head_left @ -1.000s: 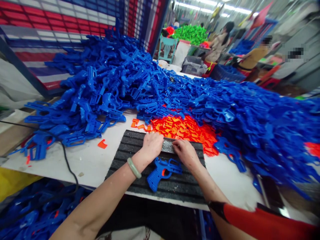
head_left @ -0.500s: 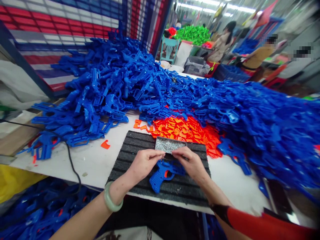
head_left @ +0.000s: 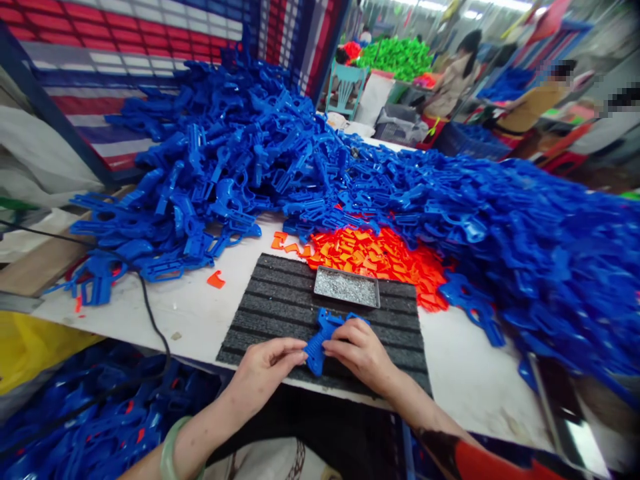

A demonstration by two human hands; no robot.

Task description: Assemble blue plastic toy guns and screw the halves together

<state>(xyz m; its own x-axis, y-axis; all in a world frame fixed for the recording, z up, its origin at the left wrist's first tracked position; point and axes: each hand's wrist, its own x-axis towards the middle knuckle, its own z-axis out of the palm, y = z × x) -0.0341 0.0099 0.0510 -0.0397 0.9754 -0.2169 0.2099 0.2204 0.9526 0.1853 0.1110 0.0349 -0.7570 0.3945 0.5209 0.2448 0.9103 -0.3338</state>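
Note:
A blue plastic toy pistol shell stands tilted at the near edge of a black ribbed mat, held between both hands. My left hand grips its handle from the left, and my right hand holds its body from the right. Above them on the mat sits a shallow metal tray filled with grey granules, touched by neither hand. A jade bangle circles my left wrist. Behind the mat lies a heap of small orange plastic pieces.
A huge pile of blue pistol shells covers the white table behind and right. More lie in a heap below the left table edge. A black cable crosses the table. Co-workers sit at the back right.
Both hands have left the metal tray and moved toward me. They have picked up the blue pistol shell from the mat and turned it. The tray now stands uncovered.

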